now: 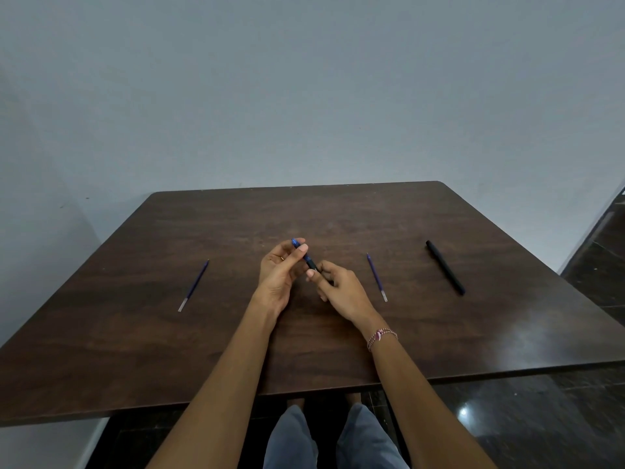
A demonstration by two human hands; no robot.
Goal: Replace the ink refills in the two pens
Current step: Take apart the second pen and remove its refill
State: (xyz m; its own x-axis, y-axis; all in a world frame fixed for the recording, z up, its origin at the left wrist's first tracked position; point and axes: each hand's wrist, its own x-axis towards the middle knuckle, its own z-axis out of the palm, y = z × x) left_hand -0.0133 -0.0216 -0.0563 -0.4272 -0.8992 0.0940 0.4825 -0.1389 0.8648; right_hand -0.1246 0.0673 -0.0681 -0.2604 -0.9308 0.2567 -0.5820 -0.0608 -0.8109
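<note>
Blue plastic pen [305, 256] pinched at its far end by left hand [280, 270], near end gripped by right hand [339, 286], above dark wooden tabletop [338, 211]. Thin blue refill [193, 286] lies left of it, second refill [377, 277] right of it, slim black pen [445, 267] further right. Judged: neither swap done yet.

A: What sits over the centre of the table [338, 211]?
B: The held pen [306, 257], left hand [279, 272] on its far end, right hand [338, 289] on its near end.
A: And to either side?
B: The left refill [194, 286] lies left; the right refill [376, 276] right, the second pen [445, 267] beyond it.
</note>
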